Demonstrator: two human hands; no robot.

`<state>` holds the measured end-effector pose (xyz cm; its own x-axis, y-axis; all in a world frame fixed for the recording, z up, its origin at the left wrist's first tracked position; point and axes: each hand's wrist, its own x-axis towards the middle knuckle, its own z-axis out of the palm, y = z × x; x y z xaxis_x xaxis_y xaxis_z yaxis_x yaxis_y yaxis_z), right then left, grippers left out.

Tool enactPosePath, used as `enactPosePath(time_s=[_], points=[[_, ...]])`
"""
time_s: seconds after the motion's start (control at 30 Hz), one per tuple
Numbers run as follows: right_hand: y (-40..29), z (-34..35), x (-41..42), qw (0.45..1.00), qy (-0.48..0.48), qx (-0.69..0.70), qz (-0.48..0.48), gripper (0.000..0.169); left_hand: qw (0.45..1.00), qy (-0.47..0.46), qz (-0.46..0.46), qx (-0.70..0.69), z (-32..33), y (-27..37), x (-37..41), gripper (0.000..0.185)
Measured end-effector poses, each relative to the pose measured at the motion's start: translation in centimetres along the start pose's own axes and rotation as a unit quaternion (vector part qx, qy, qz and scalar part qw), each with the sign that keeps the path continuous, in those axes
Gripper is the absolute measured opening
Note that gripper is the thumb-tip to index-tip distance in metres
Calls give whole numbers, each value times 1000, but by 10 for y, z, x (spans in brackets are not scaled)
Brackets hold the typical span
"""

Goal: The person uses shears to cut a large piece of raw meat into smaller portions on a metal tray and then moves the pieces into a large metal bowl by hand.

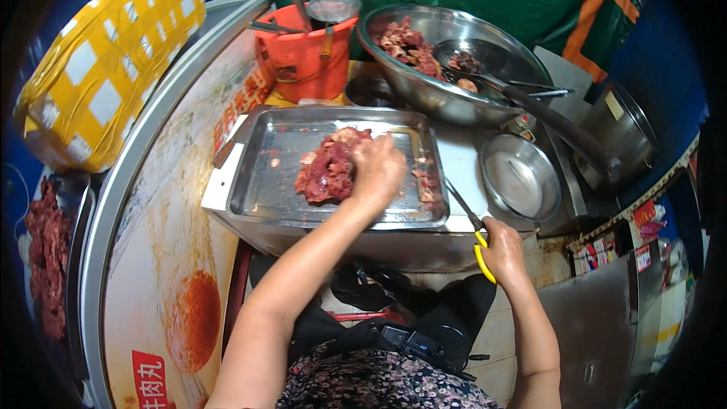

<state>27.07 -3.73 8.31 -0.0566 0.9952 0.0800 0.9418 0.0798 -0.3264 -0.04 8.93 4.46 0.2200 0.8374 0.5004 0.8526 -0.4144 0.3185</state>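
A rectangular stainless steel tray [272, 193] lies on a white board [218, 184] before me. In its middle is a pile of reddish meat pieces [326, 173], and small scraps are strewn along its right side. My left hand [381, 167] touches the right side of the pile, its fingers curled; whether they grip a piece is hidden. Beyond the tray's right edge, my right hand [502, 250] holds yellow-handled scissors [474, 221] with dark blades that point up and left, towards the tray.
A large steel bowl [483, 96] with meat and a long-handled strainer [559, 119] stands behind, beside an orange bucket [306, 62] of utensils. A small steel bowl [519, 179] is at right. More meat [48, 255] lies at far left, below a yellow-taped box [113, 62].
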Motion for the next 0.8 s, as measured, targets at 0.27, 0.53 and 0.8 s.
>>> enactPosePath(time_s=[0.27,0.53,0.8], points=[[-6,-2,-10,996,53,68,-5,34,984,164,67,5,-12,12,-16,16],[17,3,-35,990,58,122,31,44,952,54,-243,181,-75,-181,-40,25],[39,15,-60,985,81,141,64,50,954,-75,-143,251,-51,-246,-57,17]])
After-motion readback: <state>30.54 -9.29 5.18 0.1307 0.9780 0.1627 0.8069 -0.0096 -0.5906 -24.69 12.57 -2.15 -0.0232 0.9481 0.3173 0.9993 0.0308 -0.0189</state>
